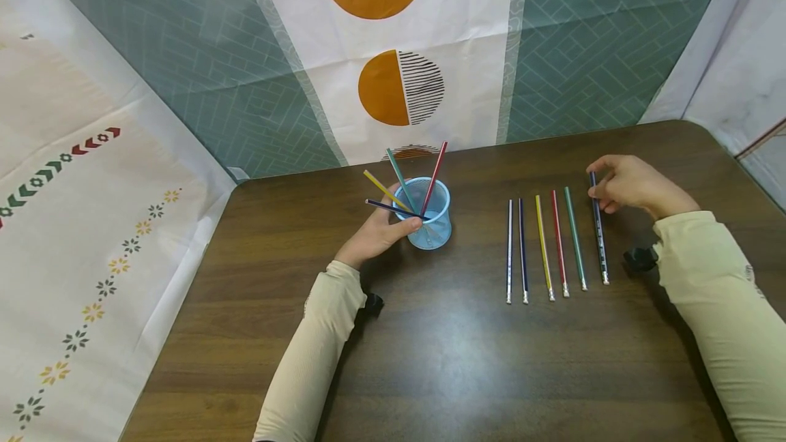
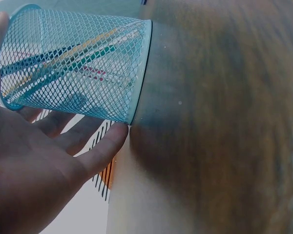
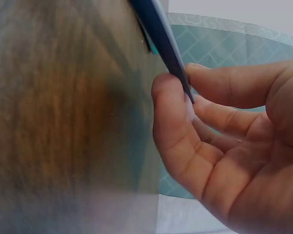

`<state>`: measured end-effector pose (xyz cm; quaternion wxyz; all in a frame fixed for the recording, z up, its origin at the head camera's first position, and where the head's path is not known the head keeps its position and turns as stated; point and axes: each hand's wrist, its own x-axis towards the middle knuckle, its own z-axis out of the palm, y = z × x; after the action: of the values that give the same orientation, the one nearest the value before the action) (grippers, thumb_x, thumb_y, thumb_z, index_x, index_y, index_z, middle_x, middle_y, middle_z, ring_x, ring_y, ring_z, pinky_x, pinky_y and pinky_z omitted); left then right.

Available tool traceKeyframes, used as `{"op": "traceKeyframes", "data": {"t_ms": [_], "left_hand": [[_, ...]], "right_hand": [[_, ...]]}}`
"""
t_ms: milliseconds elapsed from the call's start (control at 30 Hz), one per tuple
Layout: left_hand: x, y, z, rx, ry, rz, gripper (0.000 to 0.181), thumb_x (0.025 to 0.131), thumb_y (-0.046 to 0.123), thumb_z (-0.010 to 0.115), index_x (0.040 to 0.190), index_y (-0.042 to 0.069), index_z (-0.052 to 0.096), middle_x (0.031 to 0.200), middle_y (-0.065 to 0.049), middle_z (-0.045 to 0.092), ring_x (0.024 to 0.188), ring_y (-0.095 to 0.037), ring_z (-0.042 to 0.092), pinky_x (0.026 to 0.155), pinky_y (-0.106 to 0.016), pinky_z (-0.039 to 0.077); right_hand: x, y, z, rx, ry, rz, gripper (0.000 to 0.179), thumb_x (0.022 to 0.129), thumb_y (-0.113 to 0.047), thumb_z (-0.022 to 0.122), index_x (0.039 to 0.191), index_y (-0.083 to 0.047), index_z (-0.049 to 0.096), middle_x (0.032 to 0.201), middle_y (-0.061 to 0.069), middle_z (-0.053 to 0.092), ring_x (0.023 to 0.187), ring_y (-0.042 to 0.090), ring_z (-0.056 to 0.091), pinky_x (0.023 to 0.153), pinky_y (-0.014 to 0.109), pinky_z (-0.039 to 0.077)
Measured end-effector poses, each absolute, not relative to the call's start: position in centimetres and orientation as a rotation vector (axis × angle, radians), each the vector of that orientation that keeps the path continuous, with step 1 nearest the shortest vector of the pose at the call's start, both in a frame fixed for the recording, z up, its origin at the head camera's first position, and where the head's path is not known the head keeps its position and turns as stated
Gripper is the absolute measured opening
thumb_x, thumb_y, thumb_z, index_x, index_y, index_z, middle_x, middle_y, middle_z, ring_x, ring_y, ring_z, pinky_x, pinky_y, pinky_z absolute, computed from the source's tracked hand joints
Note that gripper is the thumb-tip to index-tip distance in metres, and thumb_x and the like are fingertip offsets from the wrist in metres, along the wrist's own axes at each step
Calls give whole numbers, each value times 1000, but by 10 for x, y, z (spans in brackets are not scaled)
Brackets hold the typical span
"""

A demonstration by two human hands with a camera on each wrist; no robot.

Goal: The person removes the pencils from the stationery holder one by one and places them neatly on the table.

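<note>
My left hand grips a light blue mesh pencil cup on the table, with the thumb across its near side and the fingers behind. In the left wrist view the cup's mesh wall shows pencils slanting inside. A red pencil, a green pencil, a yellow pencil and a dark blue pencil stick out of its top. At the right, my right hand pinches the far end of another dark blue pencil between thumb and finger; its eraser end points toward me.
Left of the pinched pencil, several pencils lie roughly parallel: a green one, a red one, a yellow one, a dark blue one and a pale-looking one. Patterned cloth hangs behind the brown table.
</note>
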<state>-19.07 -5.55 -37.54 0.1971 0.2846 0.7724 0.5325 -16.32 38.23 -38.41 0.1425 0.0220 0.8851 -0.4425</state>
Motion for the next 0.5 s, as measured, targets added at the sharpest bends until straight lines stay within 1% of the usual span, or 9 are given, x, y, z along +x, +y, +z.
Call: {"op": "traceKeyframes", "data": {"t_ms": [233, 500], "left_hand": [[-192, -55, -377, 831, 2143, 1518, 88, 88, 46, 67, 151, 8, 19, 142, -22, 38, 130, -34, 34, 105, -58, 27], [-192, -55, -378, 842, 2140, 1523, 88, 88, 46, 67, 151, 5, 19, 141, -24, 38, 129, -35, 35, 105, -57, 27]], "right_hand": [[-165, 382, -390, 89, 2537, -1201, 51, 90, 2, 59, 131, 16, 32, 77, 14, 58, 63, 22, 59, 57, 36, 54], [-167, 378, -396, 119, 2534, -1225, 49, 88, 5, 61, 128, 17, 35, 77, 16, 57, 61, 21, 60, 56, 36, 55]]}}
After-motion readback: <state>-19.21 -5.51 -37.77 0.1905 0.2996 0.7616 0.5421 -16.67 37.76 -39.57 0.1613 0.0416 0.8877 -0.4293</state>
